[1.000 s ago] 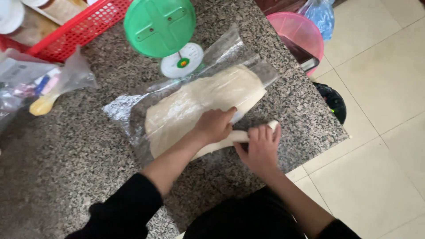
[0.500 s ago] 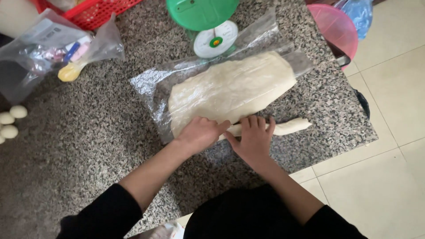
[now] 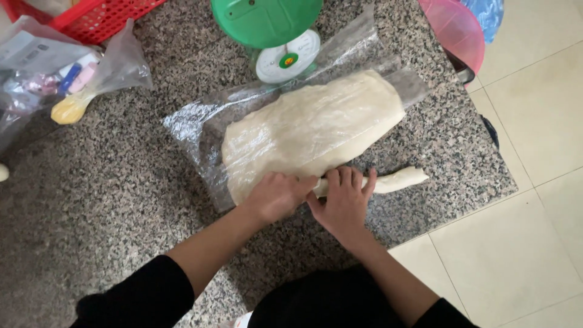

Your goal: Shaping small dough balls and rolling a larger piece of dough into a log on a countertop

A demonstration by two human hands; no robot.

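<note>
Thin dough rope at frame centre-right is pressed flat-palmed on the granite tabletop by left hand and right hand, roughly part-rolled, with the plastic-covered dough slab above largely unportioned.

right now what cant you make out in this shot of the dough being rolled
All in the head view:
- Dough rope: its near end is hidden under the right hand and left hand.
- Big dough slab: surface blurred by the clear plastic wrap over it.
- Green scale: top cut off by the upper edge; dial too small to read.
- Red basket: contents cut off by the frame.
</note>
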